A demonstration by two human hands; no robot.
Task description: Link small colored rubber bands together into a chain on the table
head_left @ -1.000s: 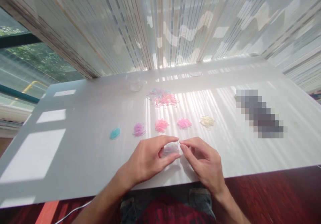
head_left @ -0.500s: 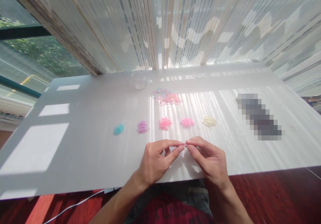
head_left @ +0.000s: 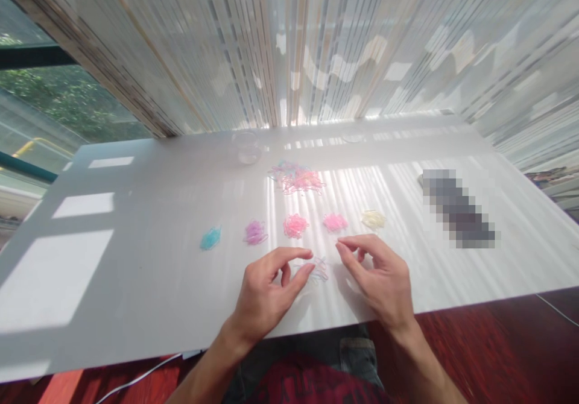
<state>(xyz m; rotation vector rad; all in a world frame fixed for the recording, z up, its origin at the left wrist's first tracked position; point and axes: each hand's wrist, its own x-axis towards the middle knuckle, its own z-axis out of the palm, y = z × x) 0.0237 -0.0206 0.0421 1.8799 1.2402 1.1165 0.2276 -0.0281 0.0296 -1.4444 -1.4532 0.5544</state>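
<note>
Beside a small pile of pale mixed bands, my left hand is open, with thumb and forefinger apart and nothing between them. My right hand is closed in a pinch just right of that pile; whatever its fingertips hold is too small to make out. Beyond the hands lie separate heaps in a row: blue, purple, coral pink, light pink and pale yellow. A larger mixed heap lies behind them.
The white table carries a clear round container at the back and a clear flat disc right of it. A pixelated dark object lies on the right. Striped curtains hang behind.
My hands have moved apart, and the thumb and forefinger of my left hand have opened. The pale pile between them is now more exposed. The view has shifted slightly.
</note>
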